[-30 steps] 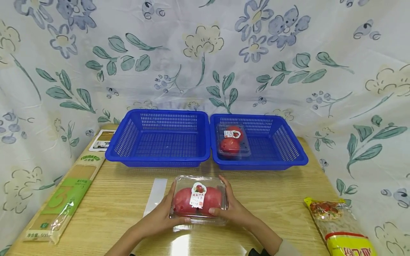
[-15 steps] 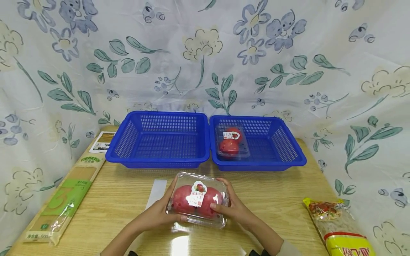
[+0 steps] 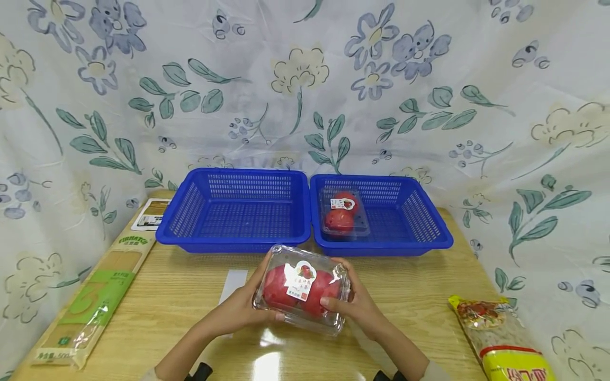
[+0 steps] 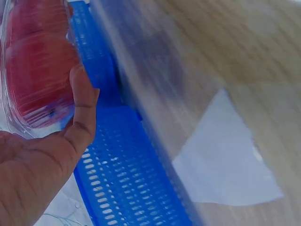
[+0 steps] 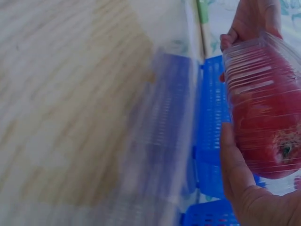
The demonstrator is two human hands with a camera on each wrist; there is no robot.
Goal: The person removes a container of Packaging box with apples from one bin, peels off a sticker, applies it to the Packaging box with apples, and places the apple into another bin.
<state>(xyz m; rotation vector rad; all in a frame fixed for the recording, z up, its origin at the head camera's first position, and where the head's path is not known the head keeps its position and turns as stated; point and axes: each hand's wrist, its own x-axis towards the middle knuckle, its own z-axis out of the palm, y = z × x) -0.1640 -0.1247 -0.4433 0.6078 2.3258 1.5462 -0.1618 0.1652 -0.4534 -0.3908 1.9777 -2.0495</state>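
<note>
Both hands hold a clear plastic fruit box point(image 3: 302, 289) in the air over the front of the table, tilted with its right side lower. Two red fruits, which look like apples, show through the lid under a white label. My left hand point(image 3: 245, 307) grips the left end, thumb along the front edge. At the right end my right hand point(image 3: 359, 307) grips with its thumb on the lid. In the left wrist view the thumb of the left hand point(image 4: 51, 146) presses the box side. The right wrist view shows the right hand point(image 5: 244, 183) at the box's ribbed wall.
Two blue baskets point(image 3: 233, 247) stand side by side at the back; the right one holds a similar fruit box point(image 3: 343, 214). Noodle packs point(image 3: 97, 296) lie along the left edge, a yellow-ended bag point(image 3: 505, 338) at the right. A white strip point(image 3: 234, 280) lies behind my left hand.
The fruit box has been lifted slightly and shifted right, and it has turned clockwise from level to slanted. Both hands keep their hold on it.
</note>
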